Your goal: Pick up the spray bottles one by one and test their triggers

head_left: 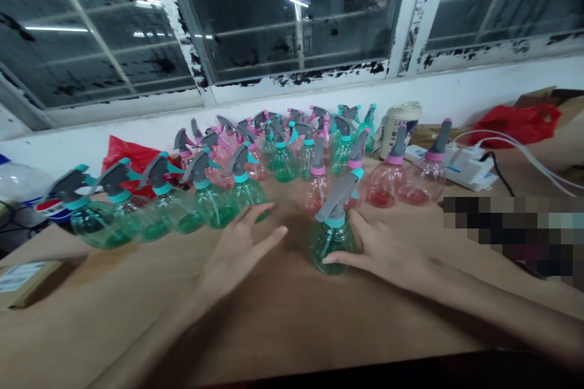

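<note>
My right hand (383,249) is wrapped round the lower body of a green spray bottle (335,243) with a grey and turquoise trigger head. This bottle stands upright, or nearly so, at the front of the table. Off to the left, my left hand (244,240) is open, thumb and fingers apart, with nothing in it. Closest to its fingertips is the last green spray bottle (246,194) of a row at left. Pink spray bottles, among them one (387,182) with a pink collar, stand just behind my right hand.
More pink and green spray bottles crowd against the wall (255,103). A paper cup (401,124), a white power strip (469,167) with cables and a red bag (515,124) are at right. Another red bag (132,155), a Pepsi bottle (52,209) and a cardboard box (27,282) lie left.
</note>
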